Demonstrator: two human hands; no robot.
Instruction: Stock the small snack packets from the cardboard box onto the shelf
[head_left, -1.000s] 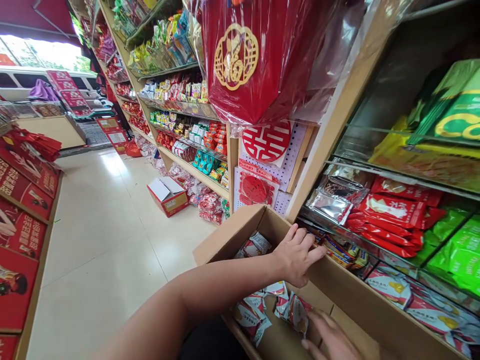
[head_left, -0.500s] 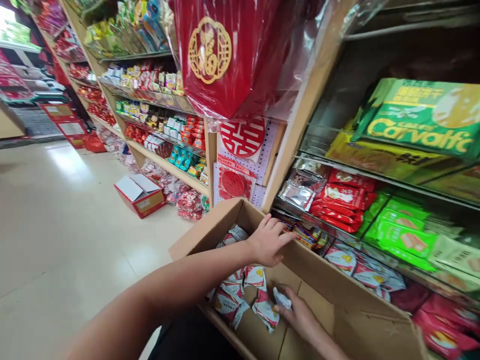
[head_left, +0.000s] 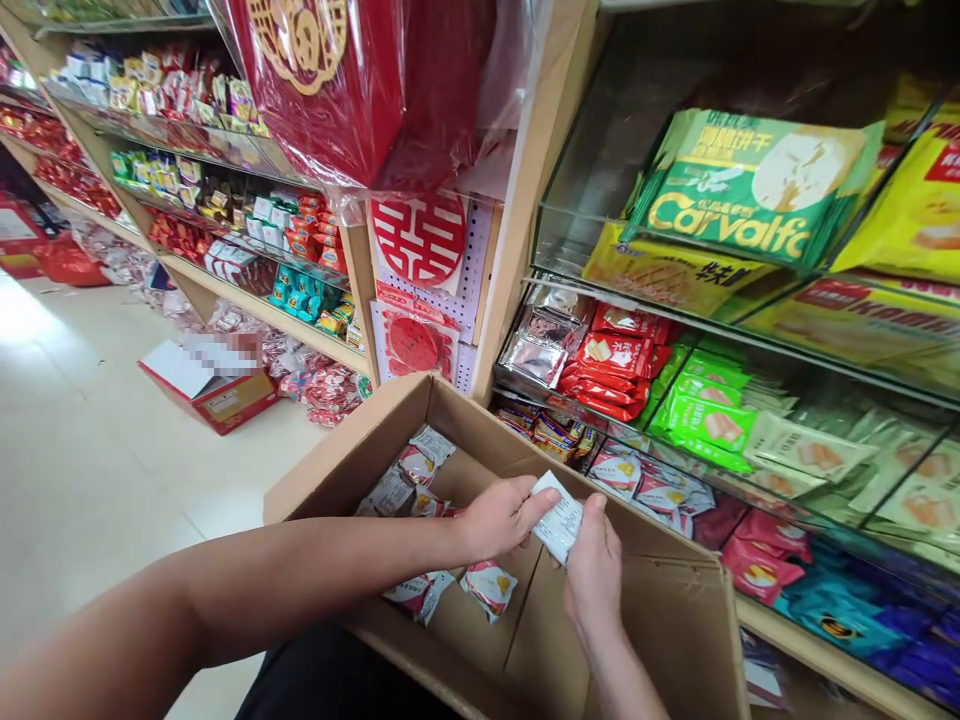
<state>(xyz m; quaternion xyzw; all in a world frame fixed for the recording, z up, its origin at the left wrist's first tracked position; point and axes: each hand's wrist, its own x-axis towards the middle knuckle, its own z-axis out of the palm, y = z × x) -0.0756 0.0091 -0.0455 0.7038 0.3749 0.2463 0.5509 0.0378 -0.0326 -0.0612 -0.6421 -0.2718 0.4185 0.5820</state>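
Observation:
Above the inside of a cardboard box (head_left: 465, 630), both my hands grip one small snack packet (head_left: 557, 518), its white printed back facing up. My left hand (head_left: 499, 518) pinches its left edge, thumb on top. On its right edge are the closed fingers of my right hand (head_left: 596, 560). Several white and pink snack packets lie on the box floor; one packet (head_left: 489, 587) rests below my left wrist, and others (head_left: 427, 455) are piled in the far left corner. My left forearm covers part of that pile.
Shelves of packaged snacks rise behind the box, with red packets (head_left: 611, 360), green packets (head_left: 709, 410) and similar white packets (head_left: 649, 490) low down. A red gift bag (head_left: 375, 100) hangs above. On the floor to the left sits a red carton (head_left: 225, 390) beside bagged goods (head_left: 330, 390).
My right hand has lifted a packet up from the box floor. My left hand has come off the box's far rim and taken hold of that packet too. The view has shifted right.

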